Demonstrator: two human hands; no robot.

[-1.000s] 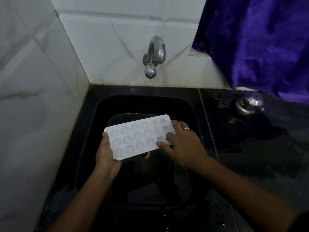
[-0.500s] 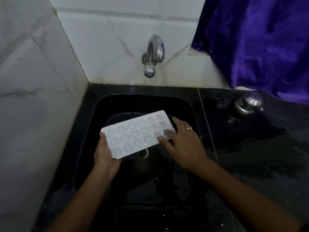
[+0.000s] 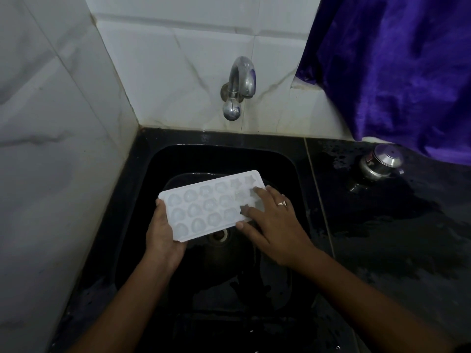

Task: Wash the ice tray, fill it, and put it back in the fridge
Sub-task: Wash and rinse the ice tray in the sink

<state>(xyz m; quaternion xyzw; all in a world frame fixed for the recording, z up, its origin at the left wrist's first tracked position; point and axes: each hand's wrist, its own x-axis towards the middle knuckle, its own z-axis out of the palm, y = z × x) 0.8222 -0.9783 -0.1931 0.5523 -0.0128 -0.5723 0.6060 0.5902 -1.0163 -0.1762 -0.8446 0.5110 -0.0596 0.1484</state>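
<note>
A white ice tray (image 3: 204, 207) with round and star-shaped cells is held level over the black sink (image 3: 275, 159), just above the drain. My left hand (image 3: 163, 235) grips its near-left corner from below, thumb on the left edge. My right hand (image 3: 272, 222), wearing a ring, lies over the tray's right end with fingers spread flat on the star cells. The chrome tap (image 3: 237, 87) on the back wall stands above and behind the tray; no water runs from it.
White marble-look tiles close in the left and back. A wet black counter (image 3: 382, 238) runs to the right with a small steel lidded pot (image 3: 381, 163) near the wall. A purple cloth (image 3: 395, 62) hangs at the upper right.
The tray has tilted and shifted slightly left and toward me. My right hand's fingers have slid further onto the tray's right end.
</note>
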